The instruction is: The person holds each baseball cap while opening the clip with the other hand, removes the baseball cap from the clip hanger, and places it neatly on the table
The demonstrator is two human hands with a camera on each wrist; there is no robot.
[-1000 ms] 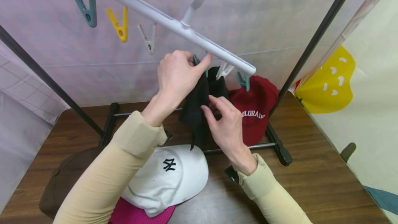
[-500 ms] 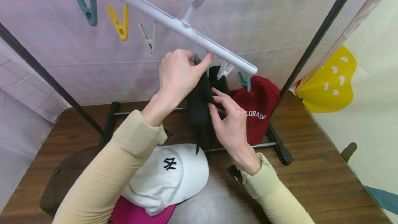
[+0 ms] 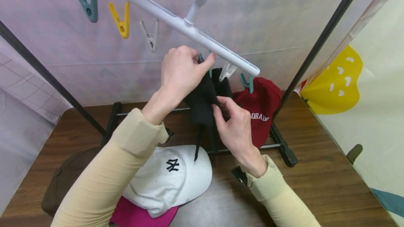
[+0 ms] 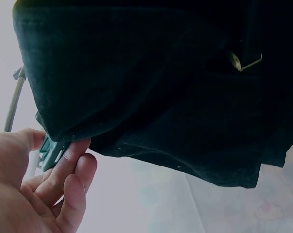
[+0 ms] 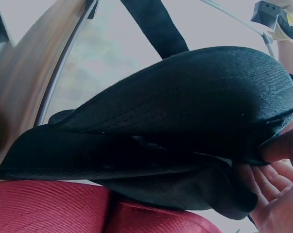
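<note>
Black cap (image 3: 203,102) hangs just under the tilted white hanger bar (image 3: 189,31), in the middle of the head view. The left hand (image 3: 180,71) is up at the bar, thumb and fingers pinching a teal clip (image 3: 200,59) at the cap's top edge. The right hand (image 3: 235,129) has risen over the last second from lower on the cap and now pinches the fabric just below the clip, feeding it upward. I judge the cap is being fixed into the clip, and the grip looks nearly set. Beside it a red cap (image 3: 262,108) already hangs from another teal clip (image 3: 247,82); a white clip (image 3: 228,71) lies between the two. On the table (image 3: 315,185) below lie a white cap (image 3: 172,179), a brown cap (image 3: 63,181) and something pink (image 3: 139,216). Three spare clips hang at upper left of the bar.

From the left wrist, the black cap (image 4: 156,82) fills the frame; the fingers (image 4: 71,170) curl round the teal clip (image 4: 50,151) at the cap's lower left edge, squeezing it.

From the right wrist, the black cap (image 5: 185,131) sits folded, brim over crown, with the red cap (image 5: 78,211) beneath. The fingers (image 5: 270,179) curl into the cap's right edge, holding it; the thumb tip (image 5: 284,145) presses from above.
</note>
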